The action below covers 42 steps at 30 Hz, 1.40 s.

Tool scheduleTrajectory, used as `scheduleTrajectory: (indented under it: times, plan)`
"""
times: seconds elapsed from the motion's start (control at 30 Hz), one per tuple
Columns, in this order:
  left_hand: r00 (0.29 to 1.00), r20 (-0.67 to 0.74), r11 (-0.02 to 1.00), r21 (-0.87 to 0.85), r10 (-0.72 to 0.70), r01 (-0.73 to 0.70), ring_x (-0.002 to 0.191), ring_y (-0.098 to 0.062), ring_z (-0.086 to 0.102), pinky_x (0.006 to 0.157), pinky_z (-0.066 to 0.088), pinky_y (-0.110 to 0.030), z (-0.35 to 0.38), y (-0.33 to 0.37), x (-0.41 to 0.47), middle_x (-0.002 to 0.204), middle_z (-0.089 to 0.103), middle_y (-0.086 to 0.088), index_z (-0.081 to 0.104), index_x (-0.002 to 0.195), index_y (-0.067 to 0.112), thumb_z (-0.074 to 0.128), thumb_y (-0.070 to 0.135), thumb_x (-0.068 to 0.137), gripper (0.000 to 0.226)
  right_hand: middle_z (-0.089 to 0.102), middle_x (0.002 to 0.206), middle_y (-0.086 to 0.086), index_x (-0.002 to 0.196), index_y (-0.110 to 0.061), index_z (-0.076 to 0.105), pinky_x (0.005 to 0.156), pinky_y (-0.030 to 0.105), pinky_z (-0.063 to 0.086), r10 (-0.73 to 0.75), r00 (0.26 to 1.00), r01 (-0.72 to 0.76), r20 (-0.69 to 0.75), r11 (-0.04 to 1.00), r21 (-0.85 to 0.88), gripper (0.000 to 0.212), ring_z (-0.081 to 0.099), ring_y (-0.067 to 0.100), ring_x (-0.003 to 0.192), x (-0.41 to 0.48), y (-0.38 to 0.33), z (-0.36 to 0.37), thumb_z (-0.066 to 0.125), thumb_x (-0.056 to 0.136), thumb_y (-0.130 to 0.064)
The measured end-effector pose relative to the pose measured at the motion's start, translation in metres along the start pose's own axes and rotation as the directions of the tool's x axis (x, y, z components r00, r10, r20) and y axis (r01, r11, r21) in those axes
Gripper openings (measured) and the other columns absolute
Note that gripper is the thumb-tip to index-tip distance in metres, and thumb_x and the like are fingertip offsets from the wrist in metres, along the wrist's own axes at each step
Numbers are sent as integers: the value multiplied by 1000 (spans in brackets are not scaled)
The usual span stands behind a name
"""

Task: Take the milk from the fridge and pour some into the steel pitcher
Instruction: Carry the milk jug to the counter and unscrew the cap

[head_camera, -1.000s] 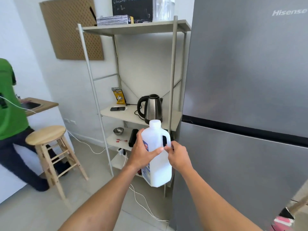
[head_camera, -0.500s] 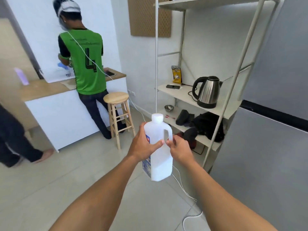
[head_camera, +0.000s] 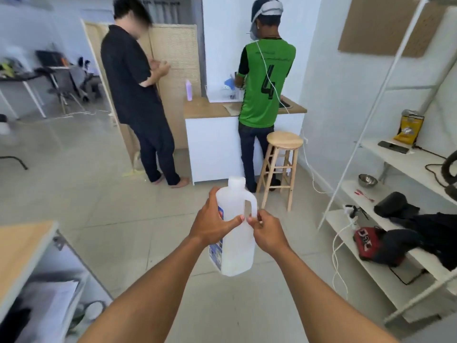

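Note:
A white plastic milk jug [head_camera: 237, 246] with a white cap and a blue label is held upright in front of me over the floor. My left hand [head_camera: 210, 222] wraps around its left side, thumb across the front. My right hand [head_camera: 267, 231] grips the jug's handle from the right. The fridge and a steel pitcher are out of view.
Two people stand ahead: one in black [head_camera: 138, 95], one in a green shirt [head_camera: 265, 85] at a wood-topped white counter [head_camera: 212, 142]. A wooden stool [head_camera: 283, 167] stands beside it. A white shelf rack [head_camera: 385, 219] with bags and a steel bowl [head_camera: 367, 180] is on the right. A table corner [head_camera: 22, 246] is at left.
My view has swung left, away from the fridge and the rack, toward the counter and the two people. The jug stays held in both hands the same way.

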<state>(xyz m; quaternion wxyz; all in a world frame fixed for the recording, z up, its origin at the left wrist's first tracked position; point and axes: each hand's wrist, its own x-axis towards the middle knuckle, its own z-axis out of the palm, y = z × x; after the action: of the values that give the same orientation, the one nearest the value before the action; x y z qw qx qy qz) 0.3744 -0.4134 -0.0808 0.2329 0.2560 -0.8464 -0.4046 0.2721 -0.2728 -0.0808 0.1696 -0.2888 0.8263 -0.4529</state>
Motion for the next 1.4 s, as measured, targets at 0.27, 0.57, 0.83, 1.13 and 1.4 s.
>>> scheduleTrajectory:
  times: [0.27, 0.57, 0.83, 1.13, 1.4]
  plan:
    - [982, -147, 991, 37, -121, 127, 91, -12, 65, 78, 61, -40, -116, -75, -70, 112, 58, 12, 23, 133, 42, 74, 64, 70, 84, 64, 92, -1, 102, -14, 61, 79, 43, 56, -84, 977, 94, 198, 995, -43, 22, 63, 18, 83, -33, -66, 120, 52, 98, -33]
    - [926, -284, 960, 55, -247, 273, 98, -21, 64, 82, 58, -44, -206, -131, -175, 114, 60, 7, 22, 136, 39, 71, 67, 67, 88, 64, 88, 2, 98, -10, 61, 72, 36, 50, -181, 906, 206, 382, 978, -26, 22, 62, 22, 81, -100, -111, 225, 52, 98, -30]
    - [806, -461, 909, -4, -371, 416, 103, -21, 61, 85, 54, -42, -264, -151, -264, 117, 59, 7, 24, 133, 40, 74, 61, 69, 84, 63, 84, -1, 94, -13, 60, 64, 31, 45, -295, 760, 356, 579, 935, 10, 20, 60, 16, 76, -149, -149, 297, 52, 97, -32]
    - [602, -665, 806, -1, -442, 591, 96, -24, 62, 83, 54, -44, -313, -150, -353, 110, 60, 3, 26, 131, 35, 73, 63, 68, 84, 59, 78, -5, 90, -19, 58, 59, 30, 40, -419, 540, 498, 731, 858, 124, 19, 56, 13, 72, -207, -195, 356, 50, 98, -34]
    - [391, -786, 688, -59, -479, 723, 97, -26, 60, 79, 53, -40, -318, -132, -445, 111, 59, -1, 23, 139, 27, 76, 59, 72, 92, 64, 86, -3, 95, -19, 60, 60, 30, 42, -472, 295, 571, 831, 784, 244, 23, 59, 16, 79, -272, -207, 394, 50, 97, -39]
